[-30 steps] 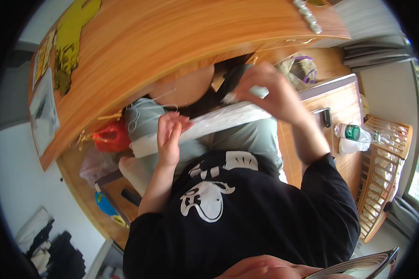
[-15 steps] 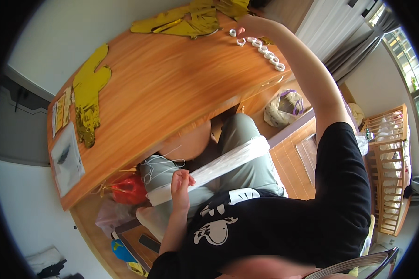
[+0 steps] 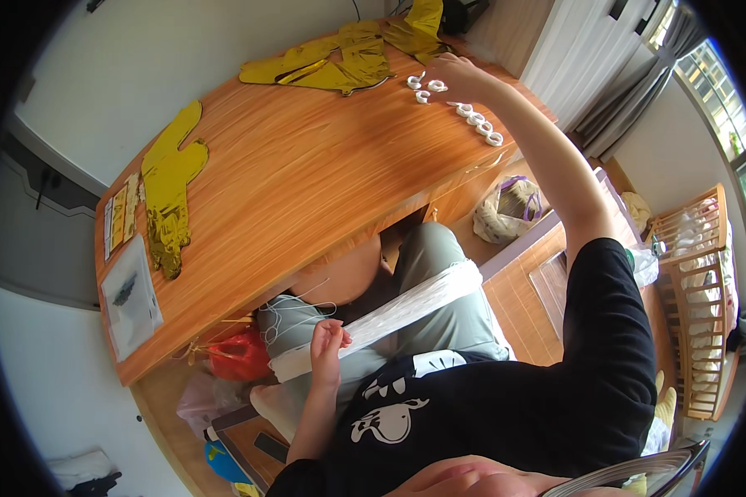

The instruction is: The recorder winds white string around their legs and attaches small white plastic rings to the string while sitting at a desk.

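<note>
— Wood fills most of what we see: a long orange-brown wooden desk [image 3: 307,174] runs from the lower left up to the far right corner, against a pale wall. What lies on it?

— Largest first, we count a crumpled gold foil balloon [image 3: 348,54] at the far edge near the right corner, and a second flat gold foil shape [image 3: 170,195] toward the left end. Just beside that one, at the left corner, sits a clear plastic bag with something dark inside [image 3: 128,294].

— And below the desk's near edge?

— We see our lap in grey trousers, with a long white folded paper strip [image 3: 389,311] lying across it, reaching from under the near edge toward the right knee. A red plastic bag [image 3: 236,356] sits on the floor under the left end.

— Our hands?

— Our left hand [image 3: 327,344] rests on the strip's left part, fingers curled and pinching its edge together with some thin white string [image 3: 294,319]. Our right hand [image 3: 456,74] is stretched out to the far right corner of the desk, fingers bent down at a row of small white plastic clips [image 3: 472,120]; we cannot tell whether it grips one.
</note>
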A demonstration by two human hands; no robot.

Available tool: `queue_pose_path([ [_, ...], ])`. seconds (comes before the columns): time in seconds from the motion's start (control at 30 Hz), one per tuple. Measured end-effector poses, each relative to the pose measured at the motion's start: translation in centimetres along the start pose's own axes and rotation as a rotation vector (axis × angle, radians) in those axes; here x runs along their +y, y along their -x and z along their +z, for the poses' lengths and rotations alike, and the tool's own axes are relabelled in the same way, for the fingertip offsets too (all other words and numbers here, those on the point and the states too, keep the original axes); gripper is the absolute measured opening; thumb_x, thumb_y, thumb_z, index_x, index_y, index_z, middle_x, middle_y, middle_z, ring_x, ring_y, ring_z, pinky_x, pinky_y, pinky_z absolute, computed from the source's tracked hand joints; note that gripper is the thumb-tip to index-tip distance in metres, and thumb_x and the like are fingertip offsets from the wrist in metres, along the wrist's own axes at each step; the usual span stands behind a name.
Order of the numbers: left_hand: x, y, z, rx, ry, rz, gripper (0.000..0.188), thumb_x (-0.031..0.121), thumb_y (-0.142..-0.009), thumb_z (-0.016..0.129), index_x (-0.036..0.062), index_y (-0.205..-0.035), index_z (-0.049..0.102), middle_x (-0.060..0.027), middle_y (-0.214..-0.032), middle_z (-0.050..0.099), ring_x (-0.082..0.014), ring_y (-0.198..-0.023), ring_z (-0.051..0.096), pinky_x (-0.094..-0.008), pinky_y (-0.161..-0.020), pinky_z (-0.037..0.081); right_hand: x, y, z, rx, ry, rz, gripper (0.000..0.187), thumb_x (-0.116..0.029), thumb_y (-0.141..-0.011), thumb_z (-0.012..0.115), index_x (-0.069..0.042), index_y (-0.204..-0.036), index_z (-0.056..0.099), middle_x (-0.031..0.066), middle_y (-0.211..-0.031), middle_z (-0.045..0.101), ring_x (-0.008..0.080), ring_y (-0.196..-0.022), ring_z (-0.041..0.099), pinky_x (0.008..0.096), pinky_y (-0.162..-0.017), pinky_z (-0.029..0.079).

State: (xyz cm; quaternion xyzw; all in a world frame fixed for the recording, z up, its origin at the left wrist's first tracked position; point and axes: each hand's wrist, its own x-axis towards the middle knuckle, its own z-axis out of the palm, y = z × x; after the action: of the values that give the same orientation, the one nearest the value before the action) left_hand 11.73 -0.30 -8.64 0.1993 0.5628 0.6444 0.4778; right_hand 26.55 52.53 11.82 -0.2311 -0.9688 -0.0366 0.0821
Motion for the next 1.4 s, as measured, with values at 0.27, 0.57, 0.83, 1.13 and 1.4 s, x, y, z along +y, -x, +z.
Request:
queue_pose_path([
  [0.27,0.1,0.2,0.0,-0.033,-0.030,0.019,0.010,0.012,-0.097,0.053,0.0078,-0.106,0.054,-0.0006,-0.083,0.056,-0.0091,-0.078,0.054,-0.0228,-0.072,0.041,-1.1,-0.7,-0.3,-0.137,0.001,0.020,0.027,-0.035,-0.083,0.072,-0.018,-0.104,0.070,0.0007,-0.115,0.059,0.0235,-0.125,0.042,0.0437,-0.103,0.033],
  [0.57,-0.2,0.7,-0.8,0.005,-0.032,-0.026,0.010,0.009,-0.096,0.053,0.0073,-0.106,0.054,-0.0002,-0.082,0.056,-0.0090,-0.078,0.054,-0.0221,-0.071,0.041,-0.9,-0.4,0.2,0.047,0.096,0.024,0.031,-0.028,-0.082,0.074,-0.017,-0.109,0.066,0.0017,-0.114,0.060,0.0232,-0.122,0.046,0.0424,-0.101,0.037],
  [0.83,2.4,-1.8,-5.0,0.141,-0.613,0.290,0.014,0.012,-0.093,0.059,0.0050,-0.105,0.059,-0.0048,-0.087,0.062,-0.0146,-0.080,0.059,-0.0278,-0.070,0.047,-0.3,0.4,1.0,0.226,0.197,-0.042,0.036,-0.026,-0.080,0.074,-0.012,-0.112,0.065,0.0052,-0.113,0.061,0.0261,-0.117,0.051,0.0401,-0.097,0.042],
  [1.13,4.9,0.5,-18.8,0.292,-1.085,0.170,0.052,-0.005,-0.085,0.052,0.0079,-0.135,0.052,-0.0135,-0.127,0.059,-0.0252,-0.117,0.057,-0.0346,-0.097,0.047,-7.9,4.7,-2.7,0.568,-0.067,-0.048,0.022,-0.012,-0.089,0.065,-0.004,-0.110,0.067,0.0132,-0.112,0.065,0.0270,-0.109,0.061,0.0363,-0.093,0.047],
  [1.4,0.3,-0.7,-21.5,0.129,-0.682,-0.024,0.055,0.003,-0.089,0.059,0.0047,-0.142,0.042,-0.0118,-0.145,0.046,-0.0225,-0.133,0.045,-0.0334,-0.102,0.040,-17.4,12.0,0.5,0.494,-0.190,-0.275,0.020,0.001,-0.083,0.068,-0.004,-0.102,0.069,0.0119,-0.111,0.065,0.0270,-0.107,0.061,0.0355,-0.092,0.047],
])
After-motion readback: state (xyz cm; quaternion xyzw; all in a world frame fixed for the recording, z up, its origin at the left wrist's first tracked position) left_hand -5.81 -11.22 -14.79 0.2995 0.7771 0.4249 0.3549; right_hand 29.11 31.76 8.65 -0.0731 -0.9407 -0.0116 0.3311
